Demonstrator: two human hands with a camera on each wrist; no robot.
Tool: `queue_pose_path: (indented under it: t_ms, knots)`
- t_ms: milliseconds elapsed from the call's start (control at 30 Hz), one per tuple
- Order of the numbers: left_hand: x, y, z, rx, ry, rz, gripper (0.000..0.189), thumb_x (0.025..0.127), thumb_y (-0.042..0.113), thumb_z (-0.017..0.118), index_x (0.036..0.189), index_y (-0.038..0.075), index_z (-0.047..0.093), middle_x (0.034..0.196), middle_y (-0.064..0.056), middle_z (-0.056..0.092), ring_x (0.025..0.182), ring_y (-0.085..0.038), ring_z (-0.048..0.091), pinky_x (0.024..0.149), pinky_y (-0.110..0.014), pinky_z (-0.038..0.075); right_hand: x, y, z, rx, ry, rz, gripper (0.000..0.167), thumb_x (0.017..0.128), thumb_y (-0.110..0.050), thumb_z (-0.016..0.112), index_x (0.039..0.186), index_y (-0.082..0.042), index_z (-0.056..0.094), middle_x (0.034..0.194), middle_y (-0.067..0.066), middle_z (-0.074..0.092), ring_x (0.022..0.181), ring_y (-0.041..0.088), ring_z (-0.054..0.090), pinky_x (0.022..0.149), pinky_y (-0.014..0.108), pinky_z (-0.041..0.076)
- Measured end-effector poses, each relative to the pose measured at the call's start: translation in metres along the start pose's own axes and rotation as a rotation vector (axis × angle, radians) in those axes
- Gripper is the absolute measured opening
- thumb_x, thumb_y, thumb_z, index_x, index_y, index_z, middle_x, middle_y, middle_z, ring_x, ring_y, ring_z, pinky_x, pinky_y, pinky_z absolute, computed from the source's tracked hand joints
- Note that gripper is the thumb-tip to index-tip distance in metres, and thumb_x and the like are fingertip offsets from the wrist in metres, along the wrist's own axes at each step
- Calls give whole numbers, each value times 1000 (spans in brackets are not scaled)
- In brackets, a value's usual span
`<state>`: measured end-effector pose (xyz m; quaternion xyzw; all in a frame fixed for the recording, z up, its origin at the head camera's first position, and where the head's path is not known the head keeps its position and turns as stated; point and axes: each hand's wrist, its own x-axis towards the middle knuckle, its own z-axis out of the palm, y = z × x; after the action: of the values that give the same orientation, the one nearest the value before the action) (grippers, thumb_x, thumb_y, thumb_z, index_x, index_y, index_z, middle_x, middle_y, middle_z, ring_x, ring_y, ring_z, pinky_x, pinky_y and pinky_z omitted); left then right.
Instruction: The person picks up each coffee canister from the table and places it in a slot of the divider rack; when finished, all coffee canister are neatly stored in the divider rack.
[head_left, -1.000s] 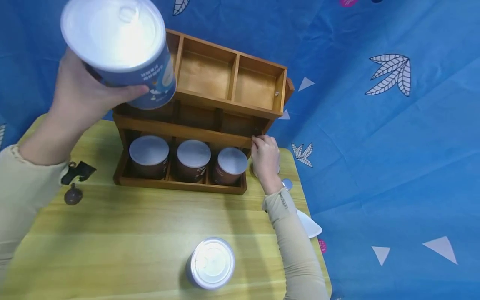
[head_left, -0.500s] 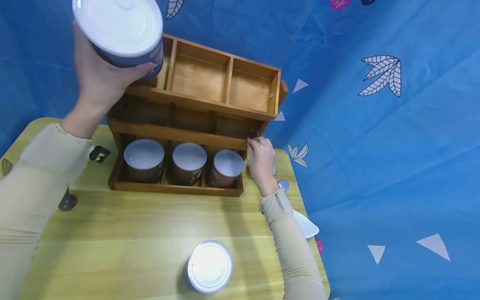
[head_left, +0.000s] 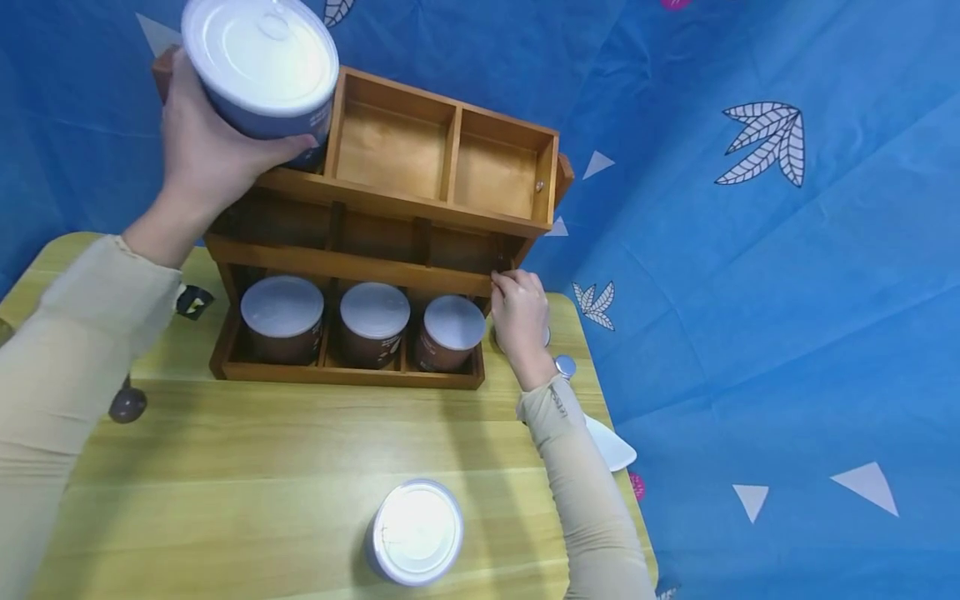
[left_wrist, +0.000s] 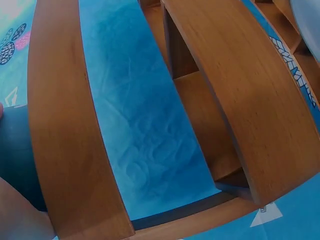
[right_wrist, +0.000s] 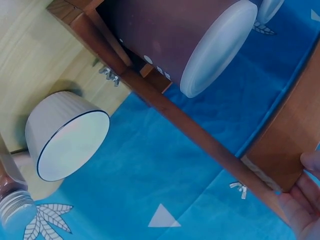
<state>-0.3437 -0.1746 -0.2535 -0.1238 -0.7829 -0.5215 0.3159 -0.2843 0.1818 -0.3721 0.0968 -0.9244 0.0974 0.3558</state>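
My left hand (head_left: 202, 146) holds a blue can (head_left: 262, 54) with a white lid, its thumb along the can's side. The can is at the left end of the wooden rack's (head_left: 393, 150) top tier; I cannot tell whether it touches the tier's floor. In the left wrist view, part of the can (left_wrist: 17, 145) shows behind a wooden board. My right hand (head_left: 521, 312) pinches the right end of the rack's middle tier, as the fingers (right_wrist: 295, 212) show in the right wrist view. Three lidded brown cans, including the middle one (head_left: 375, 310), stand in the bottom tier.
Another white-lidded can (head_left: 417, 533) stands at the table's front. Right of the rack are a white cup (right_wrist: 70, 140), a bottle with a silver cap (head_left: 566, 367) and a white dish (head_left: 609, 443). A dark round-ended object (head_left: 128, 404) lies at left. Blue cloth (head_left: 675, 333) hangs behind.
My left hand has carried the blue can away from me and to the right, onto or over the top tier's left end. The right hand keeps its hold on the rack.
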Motion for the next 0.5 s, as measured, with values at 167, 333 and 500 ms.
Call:
queue_pose_path:
  t_ms: [167,333,500]
  knots:
    - [-1,0,-3,-9,-39,-17,108,66,12,88,153,19,25,153,1,40,142,-7,36,121,-25,22,0,-2,-1,10,-11,9,16,92,-6,65,100,-2,78,92,13,75,85,29,65,77,37,55]
    - [-6,2,-8,-22,-58,-55,109,68,13,87,154,22,21,155,1,38,143,-6,35,122,-25,20,0,-1,-1,17,-23,5,17,93,-7,64,101,-1,77,93,14,75,86,29,65,77,38,56]
    - [-18,11,-9,-52,-43,-18,103,72,9,84,154,18,23,154,-1,40,143,-6,36,120,-20,24,0,-2,0,16,-31,17,17,93,-7,64,102,-2,77,93,14,74,86,29,65,77,37,56]
